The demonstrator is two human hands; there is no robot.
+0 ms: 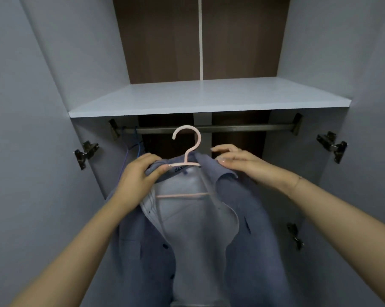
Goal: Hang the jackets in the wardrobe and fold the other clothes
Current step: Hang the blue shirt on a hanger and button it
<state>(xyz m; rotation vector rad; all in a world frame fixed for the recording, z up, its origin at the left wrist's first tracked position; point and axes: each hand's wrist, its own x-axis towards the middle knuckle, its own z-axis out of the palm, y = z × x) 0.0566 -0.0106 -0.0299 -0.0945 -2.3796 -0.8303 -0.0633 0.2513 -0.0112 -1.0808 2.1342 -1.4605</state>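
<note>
Head | white shelf (209, 96) above rail (231, 128) | grey wardrobe (43, 85) walls

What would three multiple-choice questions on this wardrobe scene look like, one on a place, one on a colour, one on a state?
1. Where is the rail?
A. under the shelf
B. above the shelf
C. on the floor

2. What colour is the hanger?
A. black
B. pink
C. green

3. How is the blue jacket held?
A. one hand only
B. not held
C. left hand and right hand, both at the collar

Answers:
1 A, the rail runs just below the shelf.
2 B, the hook is pale pink.
3 C, each hand grips a collar side.
</note>
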